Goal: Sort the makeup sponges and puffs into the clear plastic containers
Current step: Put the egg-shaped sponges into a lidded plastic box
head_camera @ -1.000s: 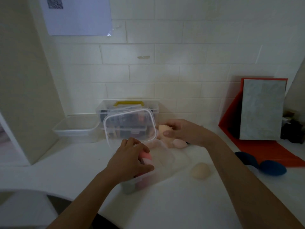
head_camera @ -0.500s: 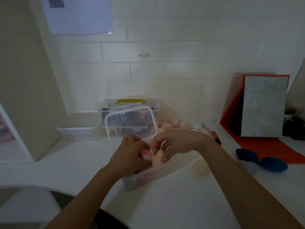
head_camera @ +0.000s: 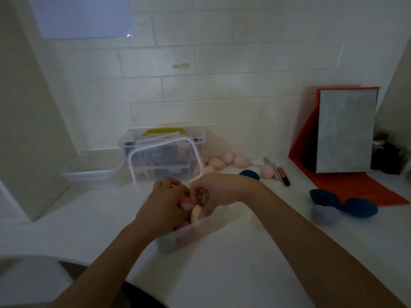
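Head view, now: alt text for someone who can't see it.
Left hand and right hand reach into a clear plastic container of pink sponges on a white counter, the right pinching a peach sponge. More peach sponges and dark blue sponges lie nearby.

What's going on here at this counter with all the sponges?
A person is sorting makeup sponges. Both hands are at the clear container: the left hand rests on the pink sponges inside, the right hand pinches a peach sponge over it. More peach sponges lie by the wall, and dark blue sponges and a grey sponge wait on the right.
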Motion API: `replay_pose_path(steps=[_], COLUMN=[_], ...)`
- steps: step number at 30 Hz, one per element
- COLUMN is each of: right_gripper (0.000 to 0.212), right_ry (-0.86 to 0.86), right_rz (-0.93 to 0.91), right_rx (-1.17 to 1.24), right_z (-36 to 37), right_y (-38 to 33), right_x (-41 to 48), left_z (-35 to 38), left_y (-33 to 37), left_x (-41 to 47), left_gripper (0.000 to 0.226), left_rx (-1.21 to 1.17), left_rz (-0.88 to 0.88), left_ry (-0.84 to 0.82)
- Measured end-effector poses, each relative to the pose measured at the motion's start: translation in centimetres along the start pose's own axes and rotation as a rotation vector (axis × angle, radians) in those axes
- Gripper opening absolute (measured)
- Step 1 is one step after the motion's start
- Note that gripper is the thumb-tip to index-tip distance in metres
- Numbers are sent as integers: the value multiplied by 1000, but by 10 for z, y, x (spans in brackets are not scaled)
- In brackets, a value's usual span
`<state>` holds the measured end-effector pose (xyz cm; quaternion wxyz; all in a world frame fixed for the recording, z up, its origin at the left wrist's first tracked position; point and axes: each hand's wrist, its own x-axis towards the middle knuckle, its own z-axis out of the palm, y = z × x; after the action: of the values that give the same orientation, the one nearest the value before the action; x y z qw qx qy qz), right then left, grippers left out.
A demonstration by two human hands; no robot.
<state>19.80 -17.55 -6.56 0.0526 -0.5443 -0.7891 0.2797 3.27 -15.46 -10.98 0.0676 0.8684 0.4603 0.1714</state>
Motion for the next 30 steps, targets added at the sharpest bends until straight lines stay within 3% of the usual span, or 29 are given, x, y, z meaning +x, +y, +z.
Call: replay_pose_path(steps=[4,10,15,16,20,25,30], right_gripper=[11,13,13,5,14,22,25], right_ry=[10,89,166,142,-41,-87,105], right_rz=[79,122,146,138,127,90,34], right_rx=[-172,-524,-491,-497,-387,-339,-126], right_z=[5,22,24,21,3,-3,1], right_y=[-2,-17,-21,-23,-16,-16,-5], right_x=[0,14,19,17,1,-18,-50], left_z=[1,3,4,4,3,2,1], left_y=[1,2,5,4,3,3,1], left_x=[-1,1,2,1,1,6,4], left_gripper=[41,41,41,41,46,43,55], left_rx=[-6,25,47,48,33,20,44], left_rz=[0,-24,-56,-60,-62,-87,-65], left_ry=[4,3,14,14,-11,-51,-63])
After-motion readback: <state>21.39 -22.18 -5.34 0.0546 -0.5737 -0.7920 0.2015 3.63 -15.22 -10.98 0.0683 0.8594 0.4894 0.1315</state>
